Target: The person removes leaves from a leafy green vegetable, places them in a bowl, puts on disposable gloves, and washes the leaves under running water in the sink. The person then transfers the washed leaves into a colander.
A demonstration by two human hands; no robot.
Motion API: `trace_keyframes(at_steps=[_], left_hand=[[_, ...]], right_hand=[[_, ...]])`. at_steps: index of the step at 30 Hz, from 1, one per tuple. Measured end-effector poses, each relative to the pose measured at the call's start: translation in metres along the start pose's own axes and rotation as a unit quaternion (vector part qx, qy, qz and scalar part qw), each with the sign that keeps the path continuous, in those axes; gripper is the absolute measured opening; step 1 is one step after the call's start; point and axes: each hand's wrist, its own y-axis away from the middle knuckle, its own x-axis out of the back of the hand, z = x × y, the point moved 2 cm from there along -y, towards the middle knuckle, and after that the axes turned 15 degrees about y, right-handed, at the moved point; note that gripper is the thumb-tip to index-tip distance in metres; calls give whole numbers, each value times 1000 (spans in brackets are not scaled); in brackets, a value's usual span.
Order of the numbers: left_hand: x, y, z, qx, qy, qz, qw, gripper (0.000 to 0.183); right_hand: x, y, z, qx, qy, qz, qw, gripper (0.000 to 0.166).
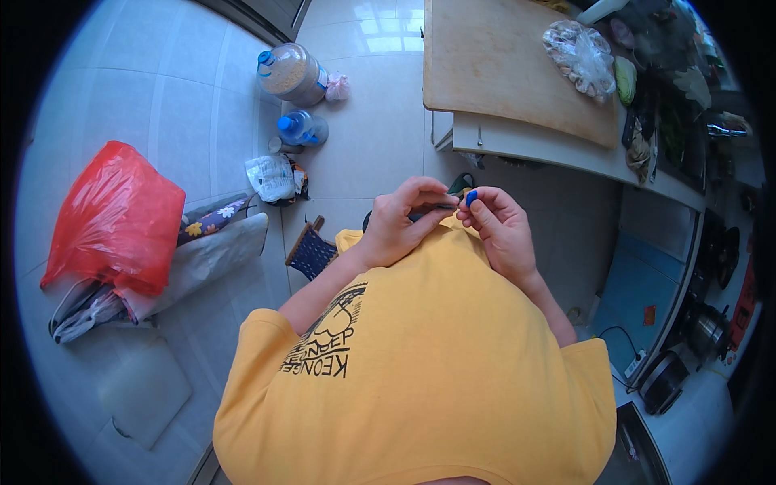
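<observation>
In front of my belly, both hands are raised with their fingertips almost meeting. My right hand pinches a small bright blue object between thumb and fingers; its exact kind is too small to tell. My left hand is curled, thumb against fingers, around a thin dark object that is mostly hidden. Below the hands, a yellow T-shirt with a black print covers my torso.
Ahead to the right, a wooden board lies on a counter, bearing a knotted plastic bag. Large plastic jugs stand by the left wall. A red plastic bag hangs at left. A patterned stool seat is near my left arm.
</observation>
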Motion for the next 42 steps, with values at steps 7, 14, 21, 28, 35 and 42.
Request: trace_keyframes(at_steps=[7,14,21,28,35,42], left_hand=[[4,-6,-7,162,190,16,968,23],[7,-11,-7,195,237,1,952,23],[11,-14,-14,169,241,-5,956,22],[13,-19,1,-50,-40,-4,998,14],[4,-23,13,-235,-283,-16,930,24],[1,-29,8,-266,-314,2,911,30]], right_hand=[[-1,-3,4,-15,3,26,1000,14],[-5,-5,1,-23,-23,47,998,16],[-1,-11,3,-15,-5,50,999,16],[-11,-17,-6,35,34,31,998,11],[-20,-28,0,-42,-214,-13,976,19],[-32,-33,-20,-6,-187,8,982,18]])
